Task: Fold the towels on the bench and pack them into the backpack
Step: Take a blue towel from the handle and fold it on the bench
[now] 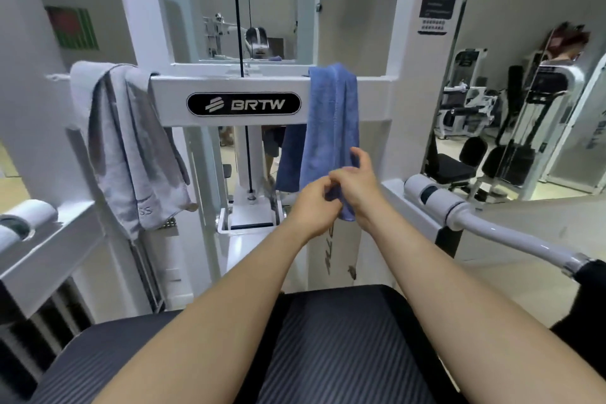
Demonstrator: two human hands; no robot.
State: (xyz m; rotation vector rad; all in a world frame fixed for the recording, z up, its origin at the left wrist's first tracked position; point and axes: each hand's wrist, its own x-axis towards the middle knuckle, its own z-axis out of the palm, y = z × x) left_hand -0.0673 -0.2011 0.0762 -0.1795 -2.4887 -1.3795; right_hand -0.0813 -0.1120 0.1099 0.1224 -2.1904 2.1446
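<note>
White gym machine (347,102) fills the view; its crossbar bears a black "BRTW" badge (243,104). Below, a dark ribbed padded seat (331,348) lies at the near edge, under both forearms. A white lever arm with a roller (436,200) juts out at right.

Grey towel (131,147) is draped over the left end of the crossbar, hanging in loose folds, well apart from both hands.

Blue towel (331,121) is draped over the right part of the crossbar, hanging down in two layers. Its lower end runs down between the two hands.

Right hand (357,184): fingers curled around the towel's lower edge, thumb raised against the cloth; holding it. A bit of blue hangs below this hand.

Left hand (311,207): touching the right hand, fingers bent in and pinching the same lower end of the blue towel from the left.

Backpack not in view.
</note>
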